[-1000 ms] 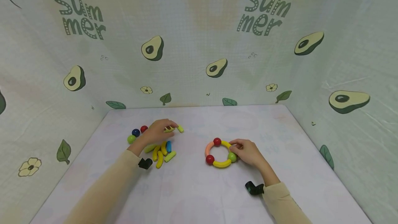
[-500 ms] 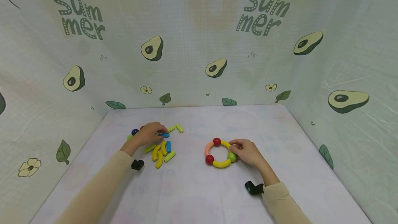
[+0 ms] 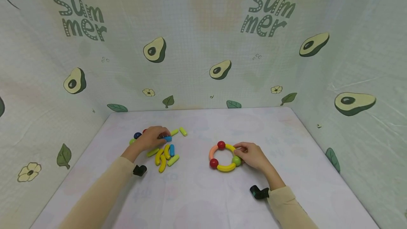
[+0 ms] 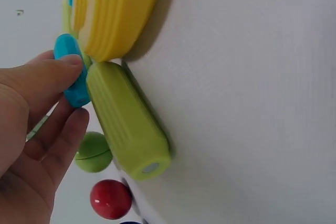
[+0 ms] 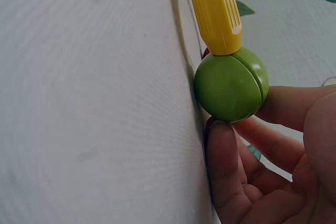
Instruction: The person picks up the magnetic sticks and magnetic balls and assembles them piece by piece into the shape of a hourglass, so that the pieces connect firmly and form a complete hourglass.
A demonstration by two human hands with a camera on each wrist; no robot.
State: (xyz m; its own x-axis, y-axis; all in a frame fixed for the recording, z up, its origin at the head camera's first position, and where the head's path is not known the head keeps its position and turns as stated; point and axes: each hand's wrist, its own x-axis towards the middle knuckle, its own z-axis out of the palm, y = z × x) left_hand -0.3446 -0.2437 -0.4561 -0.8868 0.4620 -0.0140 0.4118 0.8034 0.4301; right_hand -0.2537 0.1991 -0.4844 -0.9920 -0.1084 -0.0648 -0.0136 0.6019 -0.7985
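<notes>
My left hand (image 3: 152, 137) pinches a short blue toy rod (image 4: 71, 69) between thumb and fingers, at the far-left pile. Close behind it in the left wrist view lies a yellow-green rod (image 4: 128, 124) with a metal disc in its end. My right hand (image 3: 252, 155) holds the right side of a ring of toy pieces. The ring joins two red balls (image 3: 214, 163), a green ball (image 3: 236, 160), yellow curved rods (image 3: 226, 168) and a pink curved rod (image 3: 213, 152). In the right wrist view, my fingertips are right at the green ball.
Beside my left hand lie several yellow curved rods (image 3: 162, 163), another blue rod (image 3: 172, 150) and yellow-green rods (image 3: 183, 131). A dark blue ball (image 3: 137, 135) and a red ball (image 4: 111, 199) are behind the left wrist. Printed cloth (image 3: 190, 91) walls the table's back and sides.
My left hand has drawn back to the left from the far yellow-green rods and taken hold of a blue rod. The right hand and the ring have stayed in place.
</notes>
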